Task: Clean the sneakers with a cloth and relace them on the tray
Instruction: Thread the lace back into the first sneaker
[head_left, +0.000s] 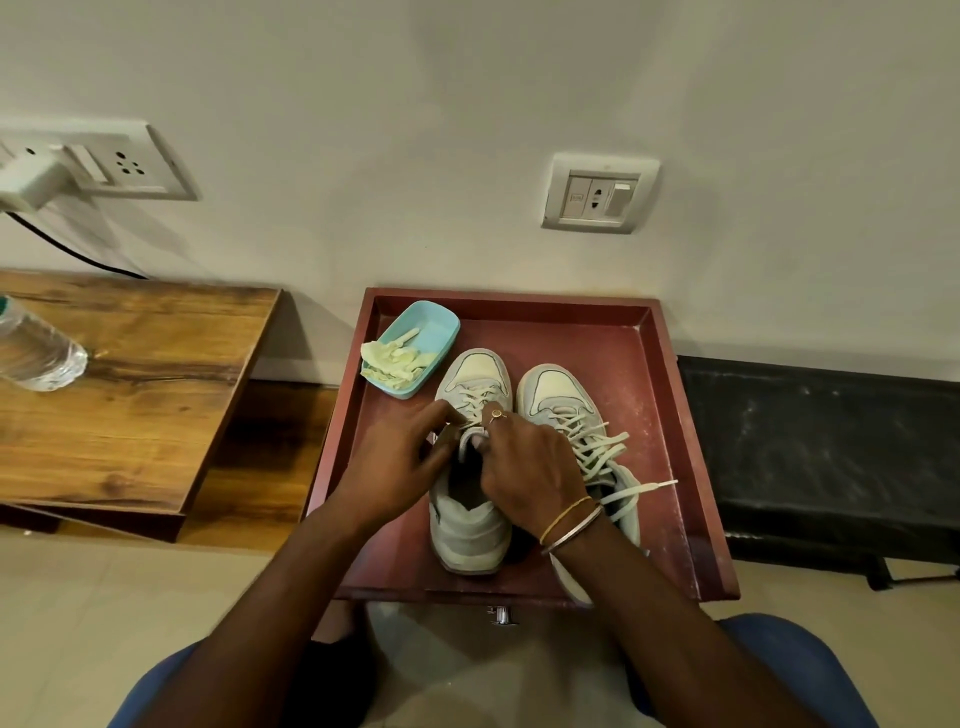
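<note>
Two pale grey sneakers stand side by side on a dark red tray, toes toward the wall. Both hands work at the throat of the left sneaker. My left hand pinches its lace at the left side of the tongue. My right hand, with a ring and bangles, pinches the lace at the right side. The right sneaker has loose cream laces trailing to the right. A yellowish cloth lies in a light blue dish at the tray's back left corner.
A wooden table stands to the left with a clear plastic bottle on it. A black bench sits to the right. Wall sockets are above, one with a plugged charger. My knees in blue are below the tray.
</note>
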